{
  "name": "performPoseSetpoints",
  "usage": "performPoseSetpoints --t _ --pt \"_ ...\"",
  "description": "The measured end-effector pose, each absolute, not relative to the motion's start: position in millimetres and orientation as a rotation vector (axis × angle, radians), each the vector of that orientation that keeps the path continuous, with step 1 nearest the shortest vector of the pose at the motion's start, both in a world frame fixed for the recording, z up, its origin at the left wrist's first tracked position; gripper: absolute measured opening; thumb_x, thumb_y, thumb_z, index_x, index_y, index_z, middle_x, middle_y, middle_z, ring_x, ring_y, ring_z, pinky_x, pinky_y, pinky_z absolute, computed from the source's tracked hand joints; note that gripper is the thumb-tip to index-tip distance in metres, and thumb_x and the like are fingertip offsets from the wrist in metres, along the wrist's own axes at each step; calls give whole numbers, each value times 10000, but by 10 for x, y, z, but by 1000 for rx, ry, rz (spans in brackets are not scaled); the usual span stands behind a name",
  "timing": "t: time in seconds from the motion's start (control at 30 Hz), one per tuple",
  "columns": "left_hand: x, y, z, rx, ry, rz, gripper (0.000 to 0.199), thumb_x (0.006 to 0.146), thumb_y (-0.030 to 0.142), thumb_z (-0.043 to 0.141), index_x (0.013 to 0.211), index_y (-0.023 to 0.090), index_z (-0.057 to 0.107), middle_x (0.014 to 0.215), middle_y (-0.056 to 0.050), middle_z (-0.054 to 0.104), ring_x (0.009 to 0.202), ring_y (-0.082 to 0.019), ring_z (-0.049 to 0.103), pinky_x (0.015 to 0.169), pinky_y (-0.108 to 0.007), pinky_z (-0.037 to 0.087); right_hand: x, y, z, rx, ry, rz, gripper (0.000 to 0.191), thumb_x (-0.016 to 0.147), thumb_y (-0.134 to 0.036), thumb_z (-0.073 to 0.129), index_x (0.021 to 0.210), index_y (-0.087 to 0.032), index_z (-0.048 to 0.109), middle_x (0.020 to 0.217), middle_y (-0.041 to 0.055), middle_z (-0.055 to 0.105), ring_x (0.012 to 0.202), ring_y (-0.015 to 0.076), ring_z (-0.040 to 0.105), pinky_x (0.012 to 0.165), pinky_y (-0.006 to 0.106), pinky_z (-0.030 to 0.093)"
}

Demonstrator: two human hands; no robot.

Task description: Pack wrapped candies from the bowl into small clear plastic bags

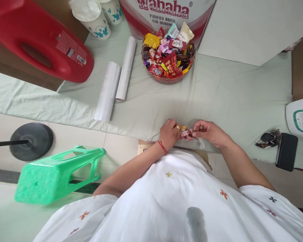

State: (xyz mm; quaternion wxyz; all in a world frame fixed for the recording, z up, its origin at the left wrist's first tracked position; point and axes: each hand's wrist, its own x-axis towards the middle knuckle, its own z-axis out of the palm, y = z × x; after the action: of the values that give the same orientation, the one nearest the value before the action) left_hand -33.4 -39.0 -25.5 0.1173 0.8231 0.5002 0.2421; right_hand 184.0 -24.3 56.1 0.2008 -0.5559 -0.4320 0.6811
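Note:
Close to my body, at the front edge of the cloth-covered table, a small clear plastic bag of wrapped candies point(186, 133) lies between my hands. My left hand point(169, 132), with a ring and a red string bracelet, has its fingers curled against the bag's left side. On the other side my right hand point(210, 131) pinches the clear plastic with thumb and fingers. A loose transparent end of the bag hangs below the right hand. Red and yellow wrappers show through the film. Part of the bag is hidden behind the left fingers.
A bowl of assorted candies point(168, 79) stands farther back before a Wahaha carton point(164, 13). Two white rolls point(108, 90) lie left of it, near a red jug point(73, 64) and paper cups point(101, 28). Right are keys point(267, 138) and a phone point(287, 151). A green stool point(40, 181) is lower left.

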Motion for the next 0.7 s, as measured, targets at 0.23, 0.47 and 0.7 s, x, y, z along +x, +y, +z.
performPoseSetpoints --t 0.23,0.47,0.7 --pt "-341 -393 -268 2399 1443 718 333 1059 266 409 794 208 600 817 -58 501 823 -221 440 697 -349 329 1839 -168 600 -1625 -1474 1786 378 786 -574 741 806 -196 740 725 -2 677 668 139 553 636 284 457" --pt "-332 -394 -270 2397 1443 757 329 1055 245 442 763 200 586 810 -52 492 813 -210 430 683 -340 300 1567 -197 437 -1637 -1533 1950 378 751 -554 778 646 -199 701 598 -9 626 558 124 500 503 267 380" --pt "-333 -389 -261 2446 1432 749 344 1064 266 412 775 205 588 793 -57 495 811 -217 444 679 -342 324 1628 -118 516 -1563 -1215 2046 420 654 -568 853 742 -196 677 713 9 716 637 149 623 617 288 502"
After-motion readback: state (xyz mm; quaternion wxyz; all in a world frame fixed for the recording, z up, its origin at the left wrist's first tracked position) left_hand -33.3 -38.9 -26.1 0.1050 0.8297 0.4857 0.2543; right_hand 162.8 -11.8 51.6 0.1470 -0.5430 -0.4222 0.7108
